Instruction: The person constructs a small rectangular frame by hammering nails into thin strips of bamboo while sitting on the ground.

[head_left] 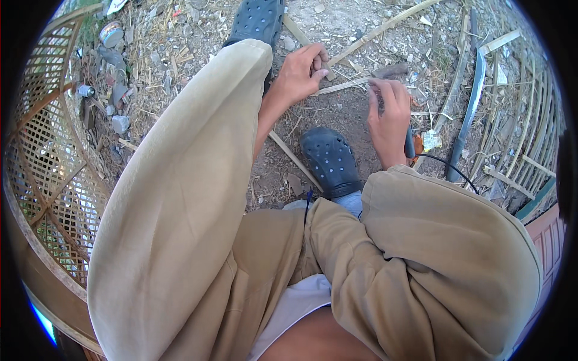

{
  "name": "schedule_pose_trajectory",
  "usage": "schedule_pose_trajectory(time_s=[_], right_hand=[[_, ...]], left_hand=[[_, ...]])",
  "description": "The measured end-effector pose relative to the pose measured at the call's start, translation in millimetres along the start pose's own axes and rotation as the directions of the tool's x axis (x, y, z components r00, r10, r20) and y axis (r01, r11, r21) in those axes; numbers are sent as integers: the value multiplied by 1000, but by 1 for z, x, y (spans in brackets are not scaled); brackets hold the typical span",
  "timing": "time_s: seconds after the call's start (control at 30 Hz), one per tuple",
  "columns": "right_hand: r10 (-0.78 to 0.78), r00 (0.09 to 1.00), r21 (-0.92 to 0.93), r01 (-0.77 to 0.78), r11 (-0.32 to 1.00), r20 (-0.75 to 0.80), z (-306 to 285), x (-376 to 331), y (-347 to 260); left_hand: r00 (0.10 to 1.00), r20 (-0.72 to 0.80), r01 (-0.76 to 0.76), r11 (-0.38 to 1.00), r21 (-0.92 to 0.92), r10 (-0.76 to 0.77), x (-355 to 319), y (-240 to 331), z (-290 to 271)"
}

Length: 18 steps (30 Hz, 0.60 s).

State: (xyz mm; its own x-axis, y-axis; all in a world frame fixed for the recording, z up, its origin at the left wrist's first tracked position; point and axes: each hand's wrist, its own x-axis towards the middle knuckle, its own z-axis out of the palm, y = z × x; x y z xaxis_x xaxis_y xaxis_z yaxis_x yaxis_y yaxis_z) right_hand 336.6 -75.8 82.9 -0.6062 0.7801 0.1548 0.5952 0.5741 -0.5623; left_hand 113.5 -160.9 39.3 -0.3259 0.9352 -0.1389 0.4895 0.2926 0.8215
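Note:
My left hand is closed in a pinch, thumb against bent fingers, above crossed wooden strips on the dirt. What it pinches is too small to make out. Facing it, my right hand has its fingers bent down to the thumb; anything between them cannot be made out. A faint thin strand seems to run between the two hands. A hammer head shows just beyond the right fingertips, and a dark handle emerges beside that wrist. A short pale strip lies between the hands.
On the right lies a long-bladed knife, beside a slatted wooden frame. A woven lattice basket stands at the left. My dark clogs rest on littered ground; a black cable curves past the right knee.

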Motion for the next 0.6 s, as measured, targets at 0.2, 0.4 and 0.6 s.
schedule_pose_trajectory(time_s=[0.2, 0.4, 0.6], right_hand=[[-168, 974, 12, 168, 986, 149, 55, 36, -23], [-125, 973, -117, 150, 982, 193, 62, 38, -28], [-185, 967, -116, 207, 971, 175, 64, 38, -18]], left_hand=[[999, -38, -1, 1000, -22, 0, -4, -7, -4], [1000, -14, 20, 995, -99, -21, -7, -8, -5], [1000, -23, 6, 992, -122, -9, -8, -11, -2]])
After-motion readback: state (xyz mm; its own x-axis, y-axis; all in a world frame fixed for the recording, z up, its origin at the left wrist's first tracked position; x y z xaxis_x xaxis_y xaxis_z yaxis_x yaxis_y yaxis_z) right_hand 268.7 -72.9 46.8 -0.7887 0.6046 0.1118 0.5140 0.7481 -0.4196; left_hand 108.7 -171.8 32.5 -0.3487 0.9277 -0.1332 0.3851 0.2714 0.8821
